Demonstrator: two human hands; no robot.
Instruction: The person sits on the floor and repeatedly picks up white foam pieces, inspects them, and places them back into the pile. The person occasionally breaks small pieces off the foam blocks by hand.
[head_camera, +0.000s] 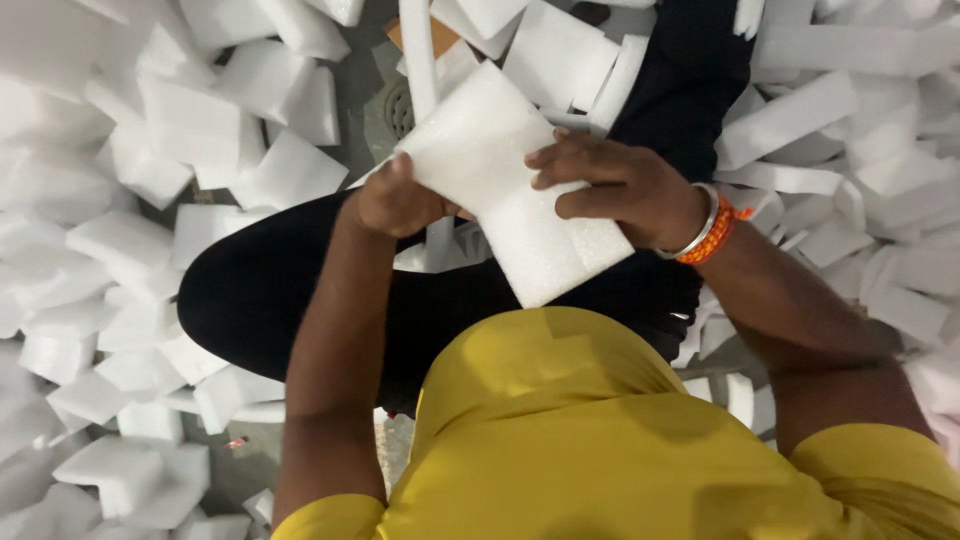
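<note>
A white rectangular foam sheet (500, 170) is held tilted over my lap. My left hand (395, 198) grips its left edge, fingers curled under it. My right hand (615, 183) lies on top of its right side, fingers pressing down and thumb on the sheet; a metal bangle and an orange thread band (708, 230) circle that wrist. A narrow white foam strip (418, 50) runs upward from behind the sheet. I sit cross-legged in black trousers (280, 290) and a yellow shirt (560, 430).
Loose white foam blocks (190, 130) and offcuts are heaped all around on the grey floor, thick on the left and on the right (860, 130). A round floor drain (398, 108) shows just beyond my left hand.
</note>
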